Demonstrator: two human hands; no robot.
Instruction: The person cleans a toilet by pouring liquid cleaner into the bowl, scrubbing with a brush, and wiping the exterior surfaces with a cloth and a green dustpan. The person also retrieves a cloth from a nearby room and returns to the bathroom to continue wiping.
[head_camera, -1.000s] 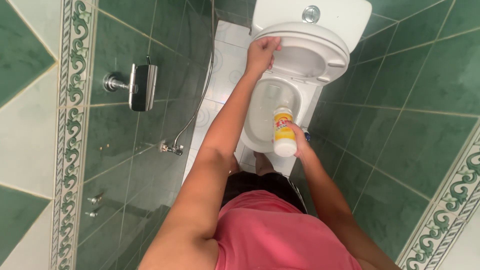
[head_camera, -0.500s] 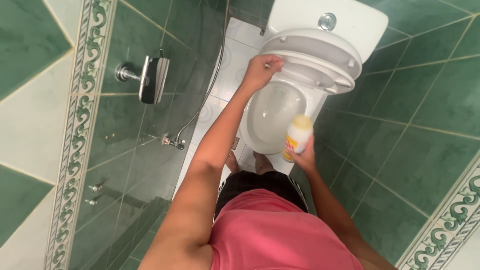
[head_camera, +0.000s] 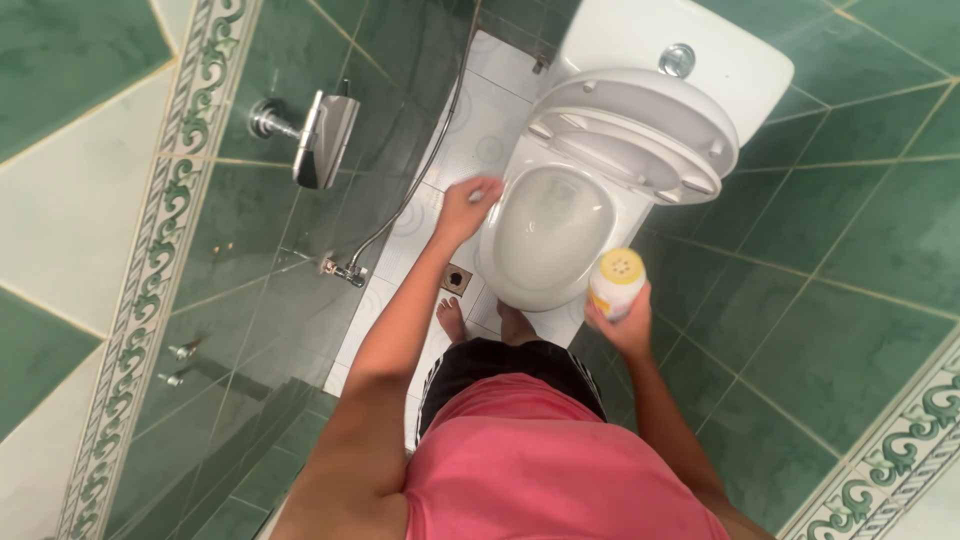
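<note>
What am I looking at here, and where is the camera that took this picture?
There is no machine here: a person in a pink shirt wears a camera on the head, so you look straight down over the shoulders at both hands. Below stands a white ceramic toilet with its white lid and seat raised, on a floor of pale patterned tiles between green tiled walls. The right hand holds a yellow and white plastic bottle, upright, with a perforated yellow top. The left hand is beside the bowl's rim; whether it holds anything I cannot tell. A chrome holder and a metal hose hang on the left wall.
</note>
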